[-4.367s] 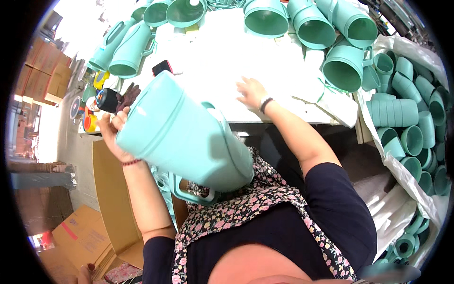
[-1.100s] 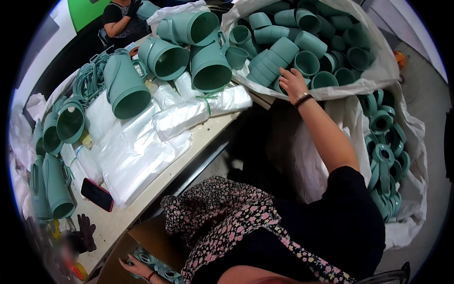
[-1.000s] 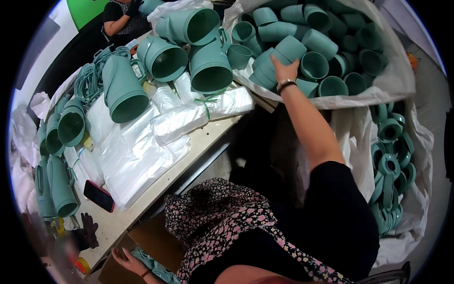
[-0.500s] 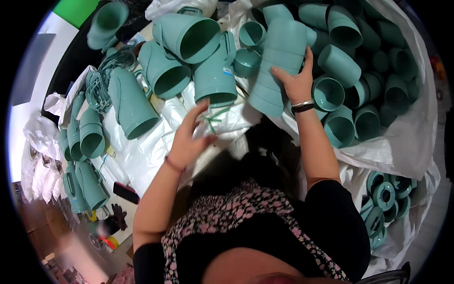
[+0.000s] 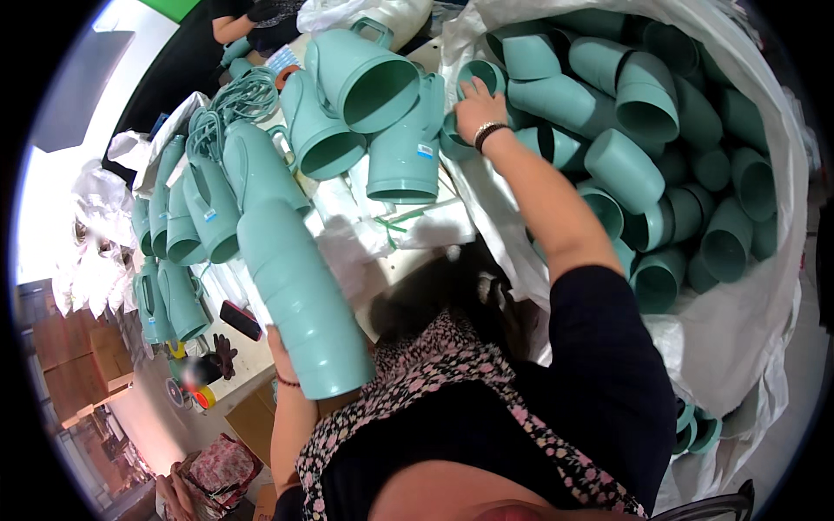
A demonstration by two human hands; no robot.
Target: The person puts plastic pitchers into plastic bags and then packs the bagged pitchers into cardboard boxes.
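My left hand (image 5: 280, 352) holds a long stack of nested teal plastic cups (image 5: 304, 295) tilted in front of my left side; most of its fingers are hidden behind the stack. My right hand (image 5: 479, 108) reaches forward to the near-left rim of the big white sack, its fingers closing over the edge of a teal cup (image 5: 486, 74). Just below that hand, another cup (image 5: 452, 139) is partly covered. Several teal jugs with handles (image 5: 404, 161) lie on the table left of the sack, mouths facing me.
The white sack (image 5: 764, 286) bulges with loose teal cups (image 5: 625, 169). Coiled teal cords (image 5: 239, 100), a phone (image 5: 241, 319) and a dark glove (image 5: 224, 354) are on the table. Another person's arm (image 5: 233, 28) shows at the far left. Ring-shaped teal parts (image 5: 695, 430) sit lower right.
The cup stack has passed from my right hand to my left and swung to the left. My right hand has moved up and left onto a cup at the sack's edge.
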